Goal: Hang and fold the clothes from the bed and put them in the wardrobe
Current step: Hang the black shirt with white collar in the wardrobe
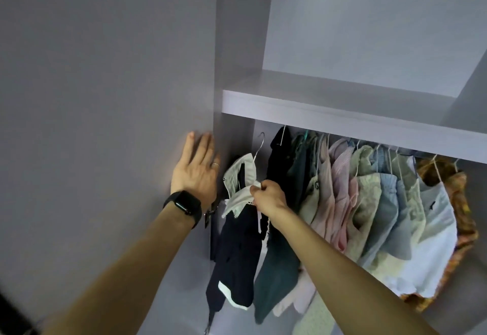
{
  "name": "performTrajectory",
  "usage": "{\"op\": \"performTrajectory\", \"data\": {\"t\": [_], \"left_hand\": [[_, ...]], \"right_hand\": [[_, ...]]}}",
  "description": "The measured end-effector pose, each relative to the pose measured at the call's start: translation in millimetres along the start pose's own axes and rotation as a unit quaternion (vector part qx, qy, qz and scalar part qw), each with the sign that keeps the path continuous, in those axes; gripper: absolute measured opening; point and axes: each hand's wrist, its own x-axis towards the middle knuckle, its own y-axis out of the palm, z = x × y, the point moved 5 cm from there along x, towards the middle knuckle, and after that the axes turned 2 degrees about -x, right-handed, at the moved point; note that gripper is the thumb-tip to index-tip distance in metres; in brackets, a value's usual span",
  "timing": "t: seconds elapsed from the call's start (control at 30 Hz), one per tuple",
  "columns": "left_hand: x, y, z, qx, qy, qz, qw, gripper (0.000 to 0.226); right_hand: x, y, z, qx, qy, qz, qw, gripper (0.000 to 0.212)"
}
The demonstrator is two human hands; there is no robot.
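In the lower centre of the frame, the right hand [268, 195] holds a navy garment [234, 250] inside the wardrobe [369, 31]. Its fingers [254, 189] are curled and pinch the garment's white collar [243, 176]. The garment sits on a wire hanger [259, 144] whose hook points up toward the shelf [342, 113]. Whether the hook is on the rail cannot be told.

The garment's long axis runs from the collar down and slightly left, with its white-trimmed lower edge toward the bottom of the frame. It hangs at the left end of the row of hung clothes [369, 202], just beside a dark piece.

At centre left, the left hand [196, 171] lies flat on the grey side panel [105, 71], fingers [203, 147] straight and close together, with a black watch [184, 204] on the wrist. A woven basket [465, 218] sits at the far right.
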Motion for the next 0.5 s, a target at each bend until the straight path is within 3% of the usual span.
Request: {"op": "performTrajectory", "data": {"t": [0.27, 0.5], "left_hand": [[15.5, 45.4, -26.4, 0.118, -0.017, -0.094, 0.988, 0.062], [24.7, 58.7, -26.7, 0.169, -0.020, -0.159, 0.973, 0.063]], "right_hand": [[83.7, 43.2, -26.6, 0.025, -0.027, -0.053, 0.998, 0.022], [153.5, 24.4, 2.2, 0.069, -0.092, -0.141, 0.983, 0.024]]}}
